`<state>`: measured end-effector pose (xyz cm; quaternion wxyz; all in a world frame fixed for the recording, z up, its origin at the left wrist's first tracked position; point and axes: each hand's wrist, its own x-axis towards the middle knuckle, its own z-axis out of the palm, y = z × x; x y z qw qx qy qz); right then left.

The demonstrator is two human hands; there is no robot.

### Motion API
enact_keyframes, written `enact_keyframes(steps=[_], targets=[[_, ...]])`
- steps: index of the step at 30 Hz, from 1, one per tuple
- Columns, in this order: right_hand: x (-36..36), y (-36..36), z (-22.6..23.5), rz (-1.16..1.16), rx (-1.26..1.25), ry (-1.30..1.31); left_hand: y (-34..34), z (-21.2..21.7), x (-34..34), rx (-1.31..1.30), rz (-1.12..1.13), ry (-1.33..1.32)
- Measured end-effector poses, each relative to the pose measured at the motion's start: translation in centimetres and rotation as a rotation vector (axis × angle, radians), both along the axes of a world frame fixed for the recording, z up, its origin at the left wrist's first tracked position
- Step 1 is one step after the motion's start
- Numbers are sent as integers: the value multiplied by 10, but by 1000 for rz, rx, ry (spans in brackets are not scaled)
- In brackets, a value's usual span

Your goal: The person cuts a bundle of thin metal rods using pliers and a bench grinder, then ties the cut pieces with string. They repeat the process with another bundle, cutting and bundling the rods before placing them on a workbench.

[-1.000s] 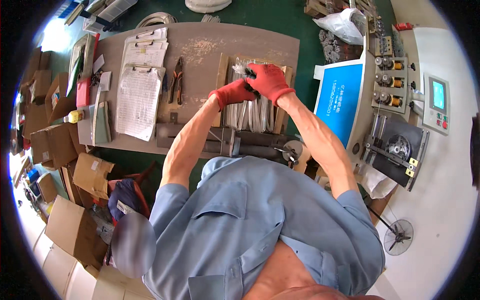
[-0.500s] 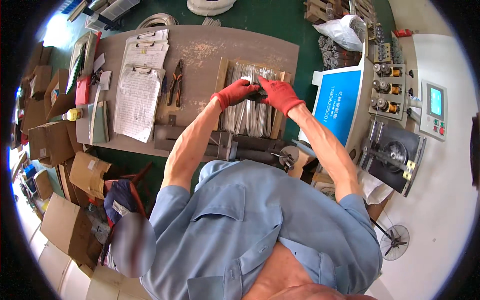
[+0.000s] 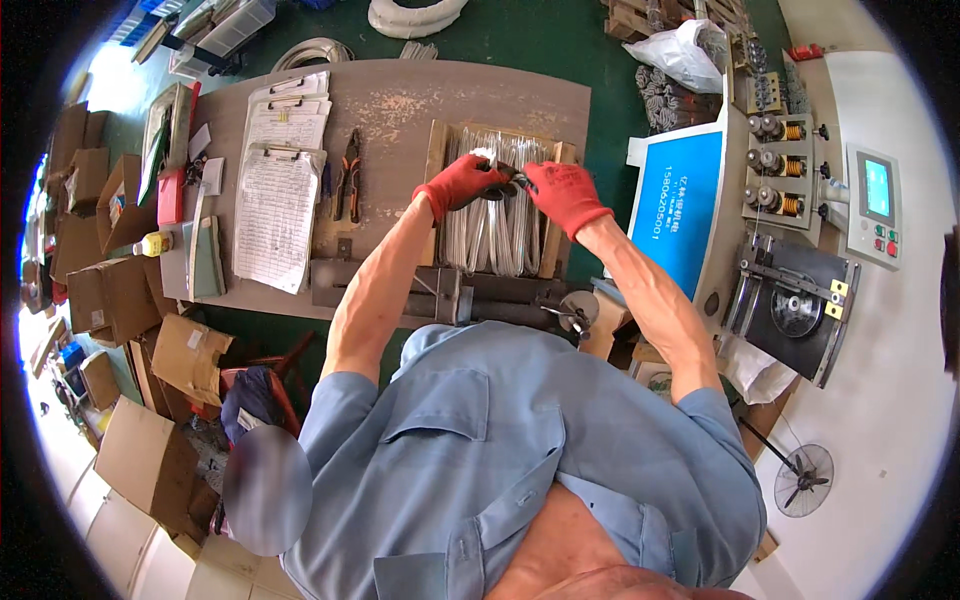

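Red work gloves with dark fingertips cover both hands. My left hand (image 3: 464,183) is closed, fingers pressed together, over the middle of a wooden tray (image 3: 437,150) packed with thin silver wire pieces (image 3: 490,240). Close beside it, my right hand (image 3: 562,194) is closed in a pinch, its fingertips almost meeting the left ones. Something small and dark seems to sit between the fingertips, too small and too covered to name. The wire pieces lie lengthwise under both hands, partly hidden by the gloves.
Left of the tray lie orange-and-black pliers (image 3: 350,178) and clipboards with paper sheets (image 3: 275,215). A dark metal fixture (image 3: 400,290) runs along the table's near edge. At the right stands a machine with a blue panel (image 3: 680,205) and a control screen (image 3: 877,187). Cardboard boxes (image 3: 140,455) crowd the left.
My right index finger, stretched forward before, is now bent in toward the left fingertips. Both hands stay over the tray, and the whole view has shifted slightly.
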<state>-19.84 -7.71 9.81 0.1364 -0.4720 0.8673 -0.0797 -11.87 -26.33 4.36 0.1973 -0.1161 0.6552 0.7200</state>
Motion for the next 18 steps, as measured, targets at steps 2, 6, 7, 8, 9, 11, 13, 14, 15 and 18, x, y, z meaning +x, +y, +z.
enact_keyframes(steps=[2, 6, 7, 8, 9, 11, 13, 14, 15, 18], targets=[[10, 5, -3, 66, 2, -31, 0, -5, 0, -2, 29, 29], [18, 13, 0, 130, 23, -165, 10, -24, 3, -284, 55, 138], [15, 14, 2, 53, 59, -223, 15, -23, 3, -436, 59, 176], [7, 16, 6, -22, 96, -282, 21, -22, 4, -588, 64, 215], [0, 16, 7, -95, 128, -343, 29, -27, 8, -711, 198, 248], [-16, 25, -26, -226, -70, -232, 38, -23, 11, -781, 258, 324], [-32, 17, -32, -365, -56, -324, 46, -22, 12, -813, 350, 353], [-35, 14, -37, -309, -149, -322, 50, -23, 12, -798, 415, 389], [-34, 9, -38, -246, -240, -323, 54, -24, 13, -784, 485, 419], [-38, -5, -34, -112, -213, -461, 55, -32, 11, -768, 570, 420]])
